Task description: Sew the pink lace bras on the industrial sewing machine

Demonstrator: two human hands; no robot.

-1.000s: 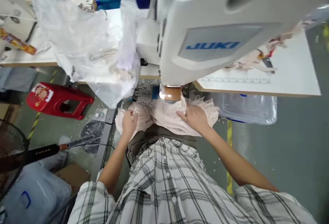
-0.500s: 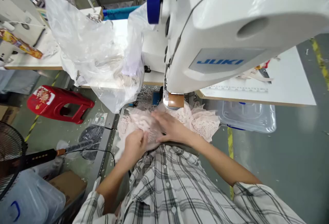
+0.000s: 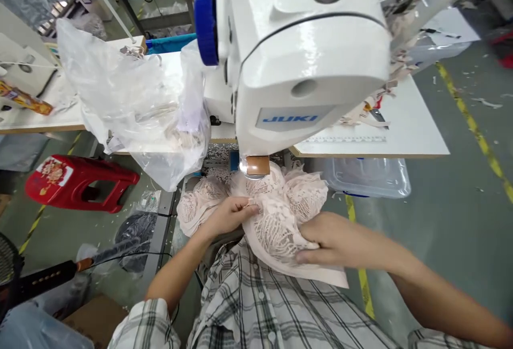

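Note:
A pale pink lace bra [image 3: 276, 231] is stretched between my hands, just in front of the sewing machine [image 3: 288, 103]. My left hand [image 3: 232, 215] pinches its upper left edge between thumb and fingers. On the right side my right hand [image 3: 328, 239] grips the lace cup, thumb on one face and fingers on the other. The bra's plain band hangs toward my lap at the lower right. More pink lace pieces [image 3: 202, 202] lie to the left, and another lace cup [image 3: 306, 194] sits at the right behind the held one. The machine's needle is hidden by its head.
A clear plastic bag [image 3: 136, 103] with fabric inside lies on the left of the white table [image 3: 417, 124]. A ruler [image 3: 348, 139] rests along the right front edge. A lidded plastic box [image 3: 364, 177] stands below it. On the floor at left is a red stool [image 3: 84, 180].
My right hand has moved right and nearer to me, drawing the lace bra open. My left hand has shifted up and right onto its edge. The view has tilted.

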